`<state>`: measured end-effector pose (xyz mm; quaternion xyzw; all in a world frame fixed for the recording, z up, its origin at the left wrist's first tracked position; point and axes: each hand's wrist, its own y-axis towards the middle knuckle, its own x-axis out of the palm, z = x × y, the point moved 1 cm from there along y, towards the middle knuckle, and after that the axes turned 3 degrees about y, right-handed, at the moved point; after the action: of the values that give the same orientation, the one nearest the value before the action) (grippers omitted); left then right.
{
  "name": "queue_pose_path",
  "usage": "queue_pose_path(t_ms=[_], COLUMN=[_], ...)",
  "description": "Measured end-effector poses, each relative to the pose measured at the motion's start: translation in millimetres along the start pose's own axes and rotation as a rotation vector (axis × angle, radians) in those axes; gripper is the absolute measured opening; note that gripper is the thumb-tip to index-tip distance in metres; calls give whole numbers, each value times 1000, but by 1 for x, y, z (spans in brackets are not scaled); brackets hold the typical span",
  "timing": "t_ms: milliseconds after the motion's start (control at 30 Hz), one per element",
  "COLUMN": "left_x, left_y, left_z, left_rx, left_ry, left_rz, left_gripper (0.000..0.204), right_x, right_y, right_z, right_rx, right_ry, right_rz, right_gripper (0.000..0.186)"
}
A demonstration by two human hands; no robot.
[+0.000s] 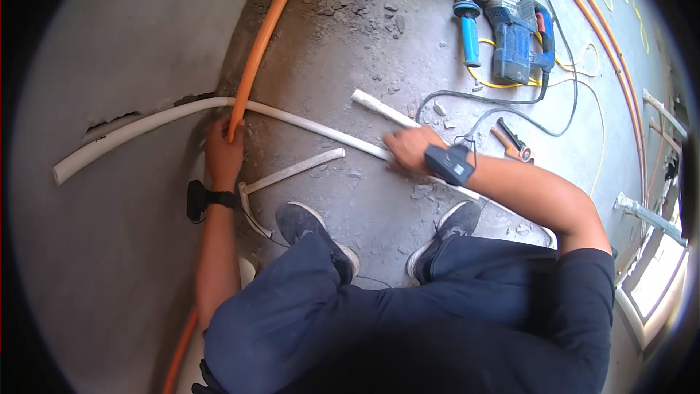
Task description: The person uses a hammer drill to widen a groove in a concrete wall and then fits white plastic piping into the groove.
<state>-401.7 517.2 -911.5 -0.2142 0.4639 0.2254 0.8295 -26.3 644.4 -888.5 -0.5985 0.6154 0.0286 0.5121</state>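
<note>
Beside the left wall (146, 36), the left hand (223, 149) grasps an orange pipe (264, 35); a white pipe (313, 128) slants near-right toward the right hand (411, 149) (blurred, its grip unclear).

Here's the left forearm (217, 255), stretched out nearly straight, and the left hand (223, 149) at its end is curled into a firm grip! Across to the right, the elbow (583, 228) is bent wide, right forearm (525, 181) slanting inward, right hand (410, 149) blurred, fingers pointing left, its grip unclear.
</note>
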Motion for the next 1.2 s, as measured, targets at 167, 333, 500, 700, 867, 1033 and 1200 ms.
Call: queue_pose_path(t_ms=[167,333,500,700,867,1033,1200], left_x=[5,9,8,17,16,17,18], left_y=[-3,-7,-8,-8,-10,-6,-4], left_z=[-12,-5,-21,-14,-21,-25,-31], left_rx=[-14,-27,40,-84,-71,-110,-141], left_ry=[50,79,215,95,54,119,89], left_rz=[70,-9,12,-46,-31,-114,-118], left_gripper=[39,34,37,35,40,43,43], right_x=[31,27,25,25,40,47,50], right_y=[-26,-35,-31,-39,-17,-9,-7], right_z=[16,24,21,17,19,22,15], right_rx=[42,-25,43,103,23,37,11], right_ry=[-38,60,172,203,175,162,164], right_rz=[-57,-89,-150,-127,31,32,48], right_gripper=[36,33,33,34,31,32,32])
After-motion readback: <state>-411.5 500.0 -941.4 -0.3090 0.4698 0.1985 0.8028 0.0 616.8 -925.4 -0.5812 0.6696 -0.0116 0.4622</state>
